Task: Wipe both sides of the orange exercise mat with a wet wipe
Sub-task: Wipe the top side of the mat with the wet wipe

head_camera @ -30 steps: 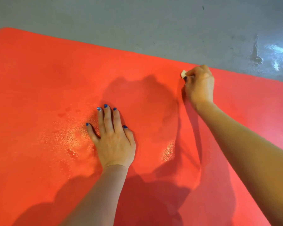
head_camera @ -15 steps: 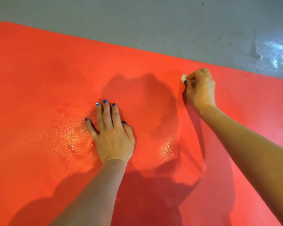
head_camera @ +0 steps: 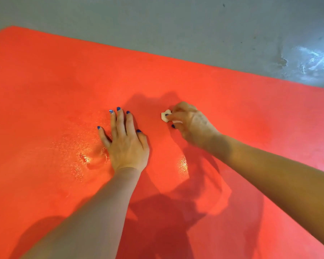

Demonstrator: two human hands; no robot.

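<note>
The orange exercise mat lies flat on the floor and fills most of the view, its far edge running from upper left to right. My left hand rests palm down on the mat with fingers spread, holding nothing. Just right of it, my right hand pinches a small crumpled white wet wipe and presses it to the mat. Most of the wipe is hidden under the fingers. Wet glistening patches show on the mat left of and below my left hand.
Grey concrete floor lies beyond the mat's far edge, with a shiny wet or scuffed patch at the far right. My shadow falls on the mat between and below my arms.
My right hand has drawn the wipe from near the mat's far edge back toward me and to the left, close to my left hand. The left hand stays planted on the mat.
</note>
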